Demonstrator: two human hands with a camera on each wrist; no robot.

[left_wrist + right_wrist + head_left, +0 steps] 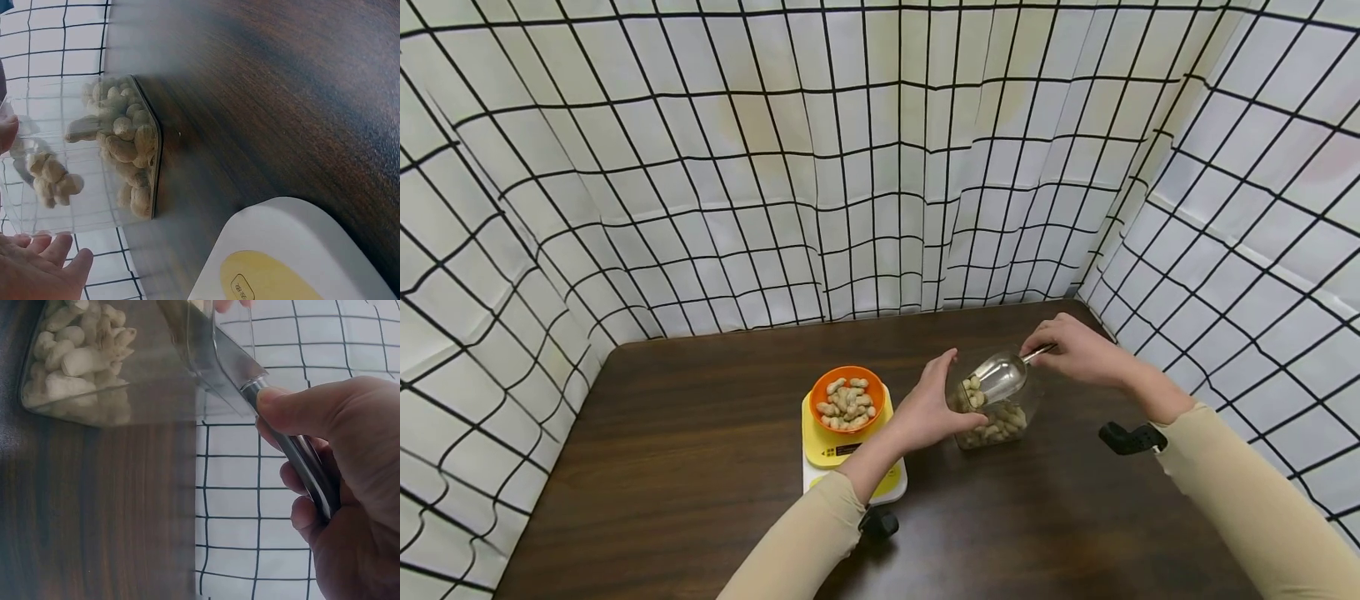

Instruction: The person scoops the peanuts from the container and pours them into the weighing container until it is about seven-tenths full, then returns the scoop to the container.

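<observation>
A metal scoop (pixel 1004 377) with peanuts in it sits tilted in the upper part of a clear square container (pixel 94 215). My right hand (pixel 1071 346) grips the scoop's handle (pixel 290 447), thumb along its top. With thumb and fingers on opposite sides near the rim, my left hand (pixel 928 408) holds the container. More unshelled peanuts (pixel 122 150) cover the container's bottom. Left of it, an orange bowl (pixel 816 410) of peanuts (pixel 848 404) rests on a yellow and white kitchen scale (pixel 815 442). My left forearm partly hides the scale's front.
Everything stands on a dark wooden table (pixel 685 450). White curtains (pixel 865 183) with a black grid pattern enclose its back and sides. The scale lies close beside the left wrist.
</observation>
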